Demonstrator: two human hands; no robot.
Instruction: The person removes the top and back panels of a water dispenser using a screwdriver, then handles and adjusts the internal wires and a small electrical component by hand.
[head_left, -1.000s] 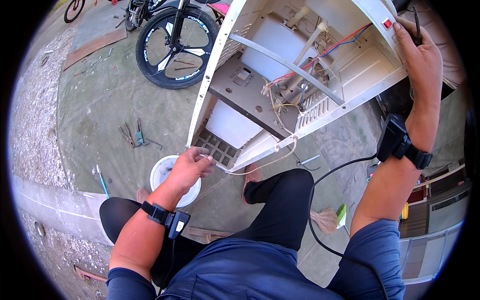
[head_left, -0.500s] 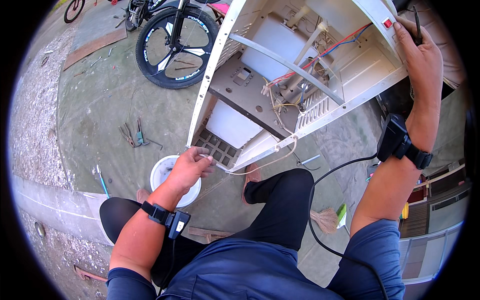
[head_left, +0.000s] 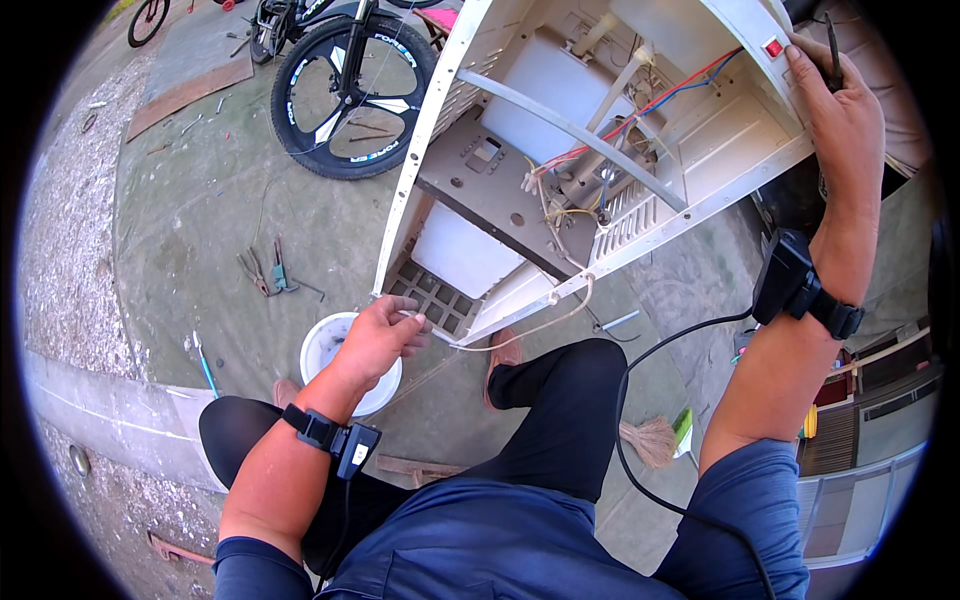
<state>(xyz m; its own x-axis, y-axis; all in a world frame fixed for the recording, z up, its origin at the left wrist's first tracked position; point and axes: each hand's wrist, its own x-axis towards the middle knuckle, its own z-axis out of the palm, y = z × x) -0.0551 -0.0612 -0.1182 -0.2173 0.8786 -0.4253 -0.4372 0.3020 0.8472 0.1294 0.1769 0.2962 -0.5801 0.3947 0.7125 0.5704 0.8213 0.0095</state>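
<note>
A white open-backed appliance casing point(head_left: 735, 150), which looks like a water dispenser, leans tilted in front of me. Inside it are a steel cylinder point(head_left: 580, 185), red and blue wires point(head_left: 660, 98) and a white box point(head_left: 550, 95). A grey strap point(head_left: 570, 125) crosses the opening. My left hand point(head_left: 380, 338) is at the lower left corner, fingers curled at the casing's edge beside the dark grille point(head_left: 435, 297). My right hand point(head_left: 845, 120) grips the upper right edge, thumb beside a red switch point(head_left: 773, 47). A thin dark screwdriver-like tool point(head_left: 834, 50) sticks out of that hand, partly hidden.
Below my left hand stands a white bucket point(head_left: 318, 375). Pliers point(head_left: 256, 272) and other tools lie on the green ground sheet, left of the casing. A bicycle wheel point(head_left: 350, 90) is close behind. A pale cable point(head_left: 525, 342) hangs from the casing. A straw brush point(head_left: 650, 440) lies near my knee.
</note>
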